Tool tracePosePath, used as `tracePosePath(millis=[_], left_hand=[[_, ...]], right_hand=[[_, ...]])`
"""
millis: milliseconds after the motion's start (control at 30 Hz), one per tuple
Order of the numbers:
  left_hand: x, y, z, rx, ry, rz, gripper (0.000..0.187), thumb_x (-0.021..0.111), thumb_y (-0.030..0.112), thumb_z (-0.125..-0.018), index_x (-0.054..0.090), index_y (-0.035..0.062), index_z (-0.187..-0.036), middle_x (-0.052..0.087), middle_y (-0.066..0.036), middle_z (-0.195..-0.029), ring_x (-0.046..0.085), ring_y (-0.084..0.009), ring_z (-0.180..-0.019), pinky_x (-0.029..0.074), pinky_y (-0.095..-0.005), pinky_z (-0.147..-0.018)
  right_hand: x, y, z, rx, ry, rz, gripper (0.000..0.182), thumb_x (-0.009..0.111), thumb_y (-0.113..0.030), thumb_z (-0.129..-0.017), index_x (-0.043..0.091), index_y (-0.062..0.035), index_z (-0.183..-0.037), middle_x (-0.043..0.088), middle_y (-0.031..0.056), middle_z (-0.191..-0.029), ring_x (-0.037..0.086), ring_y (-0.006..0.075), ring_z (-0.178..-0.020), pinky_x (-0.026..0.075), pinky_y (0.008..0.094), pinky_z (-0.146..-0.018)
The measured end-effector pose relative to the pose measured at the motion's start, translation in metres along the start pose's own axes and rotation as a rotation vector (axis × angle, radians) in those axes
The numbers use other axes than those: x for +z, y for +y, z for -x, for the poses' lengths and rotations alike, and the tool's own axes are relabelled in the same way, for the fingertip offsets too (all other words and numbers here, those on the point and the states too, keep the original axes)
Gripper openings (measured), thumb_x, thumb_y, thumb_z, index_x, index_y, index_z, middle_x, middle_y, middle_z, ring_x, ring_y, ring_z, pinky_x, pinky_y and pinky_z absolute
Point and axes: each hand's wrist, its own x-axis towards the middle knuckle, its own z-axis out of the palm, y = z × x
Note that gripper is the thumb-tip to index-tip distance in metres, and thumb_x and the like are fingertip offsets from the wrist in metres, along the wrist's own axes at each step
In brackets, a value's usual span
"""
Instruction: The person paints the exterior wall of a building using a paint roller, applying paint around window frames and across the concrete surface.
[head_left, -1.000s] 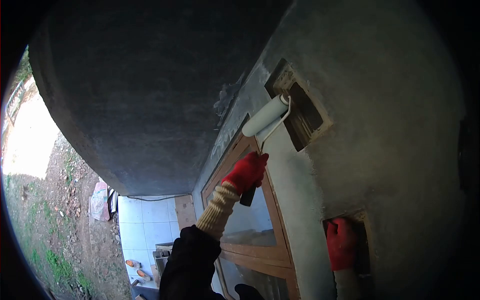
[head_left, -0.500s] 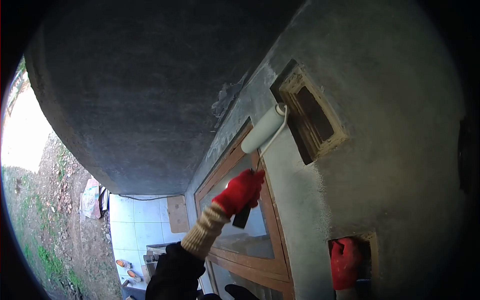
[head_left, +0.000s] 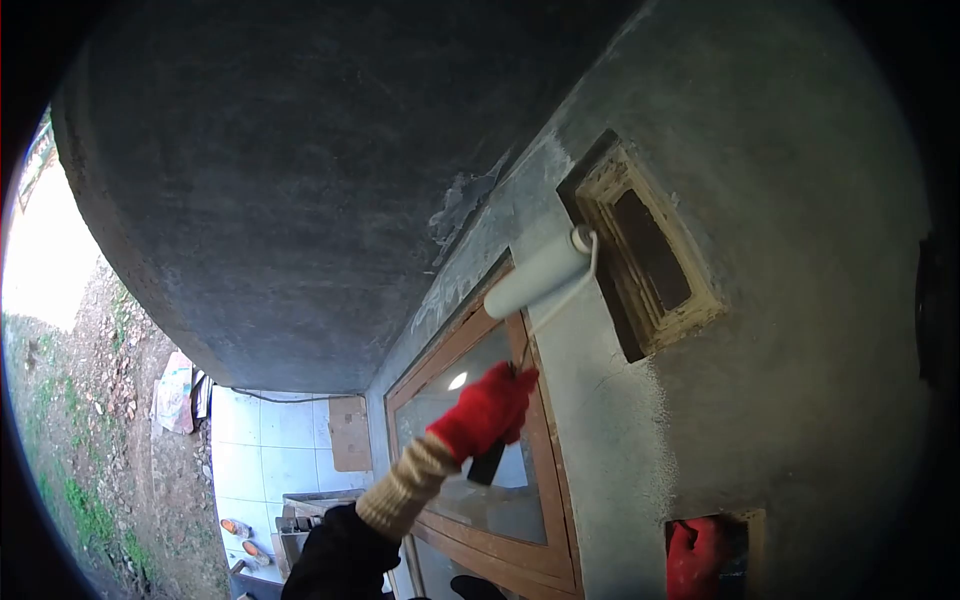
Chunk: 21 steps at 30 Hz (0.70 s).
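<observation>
My left hand (head_left: 487, 412), in a red glove with a beige knitted cuff, is closed around the dark handle (head_left: 487, 464) of a paint roller. The pale roller sleeve (head_left: 538, 274) lies across the wall strip between the wooden-framed window and a recessed wall opening (head_left: 645, 250). Its wire frame (head_left: 560, 305) runs down to the glove. At the lower right, my right hand (head_left: 692, 556), also red-gloved, is in a second, smaller opening (head_left: 756, 550), its fingers bent at the edge. Shadow and the frame edge hide part of it.
A wooden-framed glass window (head_left: 475, 400) runs below the roller. The dark grey ceiling slab (head_left: 280, 200) fills the upper left. Far below are a tiled floor (head_left: 240, 440), a pair of shoes (head_left: 245, 538), a brown board (head_left: 349, 433) and rubble ground (head_left: 120, 400).
The view has shifted, so the wall openings appear further right and lower. The roller has moved slightly down relative to the upper opening. Both hands keep their holds.
</observation>
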Motion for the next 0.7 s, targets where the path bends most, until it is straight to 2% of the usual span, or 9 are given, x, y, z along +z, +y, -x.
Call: tracePosePath(millis=[67,167,300,367,433,467,567,633,700], left_hand=[[-0.013,0.027,-0.037,0.116,0.033,-0.029,0.029,0.052,0.034,-0.09,0.048,0.0057,-0.084,0.047,-0.003,-0.057,0.046,-0.0146,-0.041,0.04,-0.0289,-0.039],[-0.036,0.074,-0.094,0.276,0.026,-0.064,0.03,0.053,0.032,-0.089,0.049,0.0038,-0.08,0.049,-0.004,-0.057,0.047,-0.0143,-0.042,0.042,-0.0284,-0.041],[-0.035,0.096,-0.126,0.306,0.098,-0.093,0.03,0.054,0.031,-0.089,0.05,0.0033,-0.08,0.049,-0.005,-0.058,0.047,-0.0142,-0.042,0.043,-0.028,-0.042],[-0.024,0.075,-0.096,0.299,0.122,-0.06,0.029,0.053,0.031,-0.089,0.049,0.0034,-0.08,0.048,-0.005,-0.057,0.047,-0.0142,-0.042,0.041,-0.0281,-0.04],[-0.02,0.051,-0.065,0.129,0.142,-0.093,0.028,0.053,0.03,-0.089,0.049,0.0042,-0.08,0.047,-0.004,-0.057,0.045,-0.0138,-0.041,0.038,-0.0277,-0.037],[-0.02,0.041,-0.053,0.123,0.144,-0.095,0.028,0.053,0.03,-0.089,0.049,0.0042,-0.08,0.047,-0.004,-0.057,0.045,-0.0138,-0.041,0.038,-0.0277,-0.037],[-0.029,0.033,-0.045,-0.013,0.044,0.015,0.026,0.053,0.03,-0.09,0.05,0.0052,-0.081,0.046,-0.003,-0.055,0.044,-0.0136,-0.04,0.037,-0.0274,-0.036],[-0.04,0.056,-0.072,0.155,0.045,-0.009,0.027,0.052,0.03,-0.09,0.05,0.0049,-0.08,0.047,-0.003,-0.055,0.044,-0.0134,-0.04,0.038,-0.027,-0.037],[-0.054,0.08,-0.114,0.274,0.049,-0.1,0.03,0.049,0.03,-0.09,0.048,0.0029,-0.079,0.05,-0.006,-0.058,0.049,-0.0169,-0.041,0.043,-0.0308,-0.041]], right_hand=[[-0.017,-0.008,-0.003,0.024,-0.231,0.369,0.013,0.062,-0.018,-0.084,0.064,-0.0068,-0.09,0.062,0.015,-0.078,0.06,0.0309,-0.071,0.048,0.0389,-0.064],[-0.021,-0.01,-0.004,-0.006,-0.236,0.303,0.011,0.062,-0.016,-0.083,0.064,-0.0063,-0.089,0.062,0.0146,-0.077,0.06,0.032,-0.071,0.047,0.0394,-0.065],[-0.016,0.004,0.005,0.02,-0.235,0.327,0.012,0.06,-0.015,-0.084,0.064,-0.007,-0.092,0.062,0.0154,-0.077,0.059,0.0332,-0.071,0.047,0.0381,-0.063],[-0.016,0.004,0.004,0.015,-0.26,0.332,0.012,0.06,-0.015,-0.084,0.064,-0.0068,-0.092,0.062,0.0155,-0.077,0.059,0.0331,-0.071,0.047,0.038,-0.063],[-0.014,0.006,0.0,0.01,-0.272,0.326,0.012,0.061,-0.015,-0.084,0.064,-0.0066,-0.092,0.062,0.0155,-0.077,0.059,0.033,-0.071,0.048,0.038,-0.063],[-0.014,0.007,-0.001,0.009,-0.278,0.327,0.012,0.061,-0.015,-0.084,0.064,-0.0065,-0.092,0.062,0.0155,-0.077,0.059,0.0329,-0.071,0.048,0.038,-0.063],[-0.013,0.008,-0.003,0.002,-0.297,0.325,0.012,0.061,-0.014,-0.084,0.064,-0.0063,-0.092,0.062,0.0156,-0.077,0.06,0.0328,-0.071,0.048,0.0379,-0.063],[-0.014,0.009,-0.003,0.001,-0.304,0.334,0.012,0.061,-0.014,-0.083,0.064,-0.0061,-0.092,0.062,0.0157,-0.077,0.06,0.0327,-0.071,0.048,0.0378,-0.063],[-0.012,0.01,-0.005,-0.007,-0.306,0.333,0.012,0.062,-0.014,-0.083,0.064,-0.0059,-0.092,0.062,0.0157,-0.077,0.06,0.0326,-0.071,0.048,0.0378,-0.063]])
